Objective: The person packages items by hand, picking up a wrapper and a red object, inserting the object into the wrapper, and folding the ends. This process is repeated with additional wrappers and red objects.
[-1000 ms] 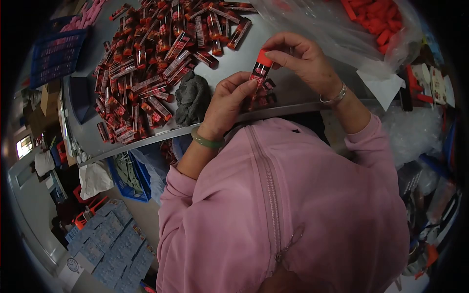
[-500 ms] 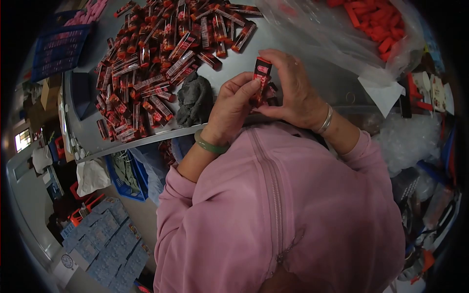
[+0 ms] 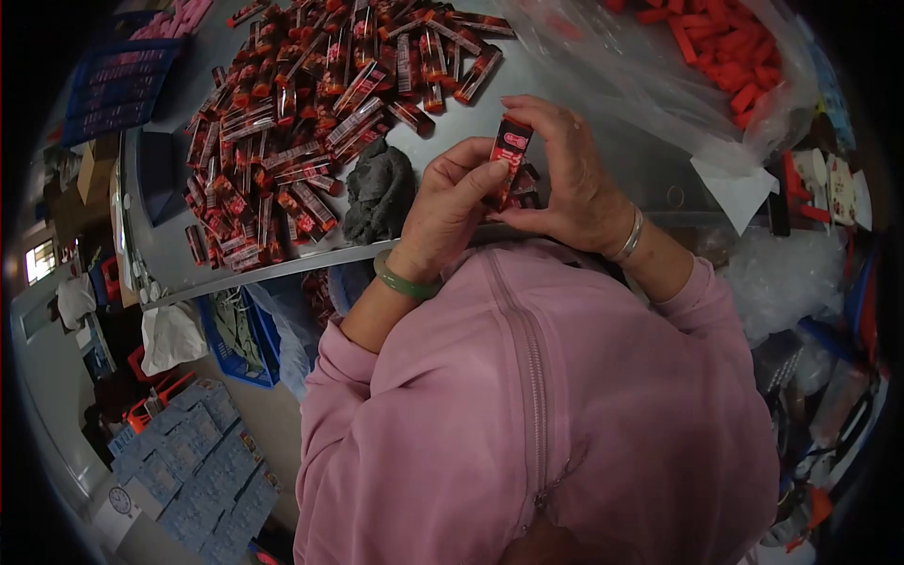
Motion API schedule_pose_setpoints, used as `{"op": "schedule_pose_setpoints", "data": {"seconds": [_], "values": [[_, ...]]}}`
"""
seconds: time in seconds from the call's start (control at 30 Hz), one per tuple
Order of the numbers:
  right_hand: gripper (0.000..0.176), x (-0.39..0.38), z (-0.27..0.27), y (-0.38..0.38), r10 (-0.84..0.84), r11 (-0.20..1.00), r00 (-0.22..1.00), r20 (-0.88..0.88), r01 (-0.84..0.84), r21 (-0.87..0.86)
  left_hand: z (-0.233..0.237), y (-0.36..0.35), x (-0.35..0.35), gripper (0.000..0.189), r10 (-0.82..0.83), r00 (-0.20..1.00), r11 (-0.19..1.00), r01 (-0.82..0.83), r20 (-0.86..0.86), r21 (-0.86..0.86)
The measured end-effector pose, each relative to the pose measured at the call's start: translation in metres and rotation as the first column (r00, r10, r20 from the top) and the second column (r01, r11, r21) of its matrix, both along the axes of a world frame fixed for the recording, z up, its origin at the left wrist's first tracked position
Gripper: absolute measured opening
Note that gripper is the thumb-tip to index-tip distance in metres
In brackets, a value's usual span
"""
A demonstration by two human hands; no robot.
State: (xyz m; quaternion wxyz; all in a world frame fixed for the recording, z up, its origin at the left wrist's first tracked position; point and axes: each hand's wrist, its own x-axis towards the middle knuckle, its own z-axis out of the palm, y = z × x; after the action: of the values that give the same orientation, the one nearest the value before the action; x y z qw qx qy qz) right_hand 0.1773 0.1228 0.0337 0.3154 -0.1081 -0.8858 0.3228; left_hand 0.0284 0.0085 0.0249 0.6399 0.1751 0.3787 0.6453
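My left hand (image 3: 457, 193) pinches a slim red-and-black printed pack (image 3: 509, 155) between thumb and fingers, holding it nearly upright close to the table's front edge. My right hand (image 3: 574, 179) curves around the same pack, its index finger at the top end and its thumb near the bottom end. Behind the pack, partly hidden by the hands, lie a few more dark red packs (image 3: 527, 186). A crumpled dark grey cloth (image 3: 379, 193) rests on the table just left of my left hand.
A large heap of similar packs (image 3: 282, 141) covers the table's left side. At the back right, a clear plastic bag (image 3: 612, 66) holds red pieces (image 3: 730, 56). A white paper (image 3: 739, 184) overhangs the front edge. Blue baskets (image 3: 118, 89) stand at left.
The pack has tilted slightly, its top leaning right, and its printed face shows more fully. Both hands stay around it; the view has shifted a little.
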Motion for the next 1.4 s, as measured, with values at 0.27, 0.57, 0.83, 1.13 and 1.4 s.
{"op": "schedule_pose_setpoints", "data": {"seconds": [0.27,0.57,0.83,1.13,1.4], "values": [[0.092,-0.011,0.002,0.0,0.062,0.995,0.997,0.047,-0.066,0.081,-0.009,-0.002,0.0,0.019,0.075,0.997,0.996,-0.073,0.036,-0.056],[0.104,-0.006,0.006,0.024,0.014,0.983,0.988,0.155,0.015,-0.185,0.038,-0.055,-0.132,0.011,0.593,0.647,0.799,-0.549,-0.48,0.247],[0.09,0.03,-0.015,0.047,-0.336,0.894,0.92,0.203,0.379,-0.239,-0.034,-0.229,-0.411,0.051,-0.019,-0.185,0.46,-0.874,-0.983,0.156],[0.024,0.074,-0.025,0.2,-0.624,0.781,0.778,0.071,0.625,0.008,0.029,-0.08,-0.141,0.013,0.24,-0.382,0.896,-0.267,-0.892,0.355],[0.028,0.111,-0.159,0.362,-0.622,0.783,0.68,0.39,0.542,0.304,-0.031,-0.008,-0.011,0.023,0.106,-0.184,0.992,0.081,-0.977,0.092]]}}
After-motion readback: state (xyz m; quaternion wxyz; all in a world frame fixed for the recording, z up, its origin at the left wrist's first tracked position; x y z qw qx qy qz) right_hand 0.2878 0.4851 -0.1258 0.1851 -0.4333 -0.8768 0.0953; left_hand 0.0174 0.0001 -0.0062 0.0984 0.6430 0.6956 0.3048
